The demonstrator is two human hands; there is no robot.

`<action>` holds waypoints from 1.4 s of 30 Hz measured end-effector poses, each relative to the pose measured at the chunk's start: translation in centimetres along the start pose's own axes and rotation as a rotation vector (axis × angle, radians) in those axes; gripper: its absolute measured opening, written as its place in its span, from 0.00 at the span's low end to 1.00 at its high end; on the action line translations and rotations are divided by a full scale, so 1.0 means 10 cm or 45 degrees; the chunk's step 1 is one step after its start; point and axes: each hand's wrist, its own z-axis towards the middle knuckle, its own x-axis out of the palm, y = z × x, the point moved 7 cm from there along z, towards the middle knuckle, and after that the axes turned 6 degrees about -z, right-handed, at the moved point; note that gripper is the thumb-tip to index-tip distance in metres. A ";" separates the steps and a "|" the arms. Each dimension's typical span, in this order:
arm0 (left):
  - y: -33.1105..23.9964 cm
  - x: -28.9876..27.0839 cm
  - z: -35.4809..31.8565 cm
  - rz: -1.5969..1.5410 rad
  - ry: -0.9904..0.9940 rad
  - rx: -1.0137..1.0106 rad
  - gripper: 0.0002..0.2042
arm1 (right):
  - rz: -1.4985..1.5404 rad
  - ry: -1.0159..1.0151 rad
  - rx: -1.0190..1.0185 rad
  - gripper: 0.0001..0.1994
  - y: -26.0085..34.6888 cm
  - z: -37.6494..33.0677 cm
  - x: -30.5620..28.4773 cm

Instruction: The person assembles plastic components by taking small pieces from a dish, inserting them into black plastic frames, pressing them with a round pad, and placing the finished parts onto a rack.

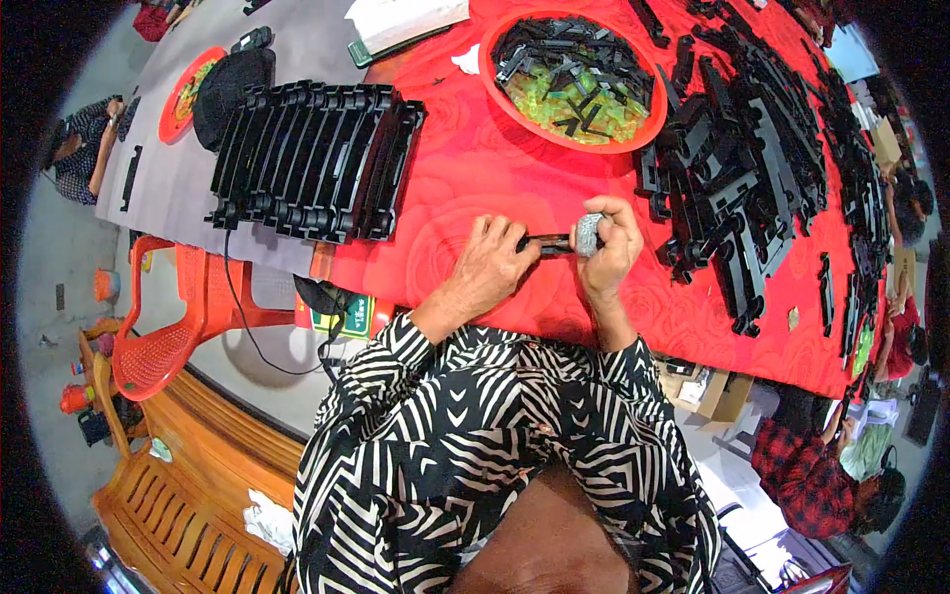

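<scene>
Near the front edge of the red-covered table (pixel 465 129), one end of a black part (pixel 552 245) was pinched in the left hand (pixel 487 259); its other end was seen at a grey lump (pixel 590 234) clasped in the right hand (pixel 611 247). Black frames (pixel 312 158) were lined up by the near left corner; loose black pieces (pixel 752 188) were heaped toward the right edge.

Black part (pixel 552 244), grey lump (pixel 590 235), both held.
Part's slim, roughly level, left end hidden from here. Lump's mottled, rounded, at part's right end; can't tell if touching.
</scene>
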 end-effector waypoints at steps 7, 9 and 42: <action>0.00 0.03 0.01 -0.066 0.081 -0.092 0.08 | -0.283 0.026 -0.058 0.13 -0.08 -0.06 -0.03; 0.01 0.03 -0.01 -0.067 0.129 -0.134 0.10 | -0.338 0.027 -0.111 0.13 -0.06 -0.06 0.01; 0.36 -0.11 0.02 -0.126 -0.060 -0.213 0.07 | -1.991 0.070 -0.563 0.06 0.56 1.18 0.30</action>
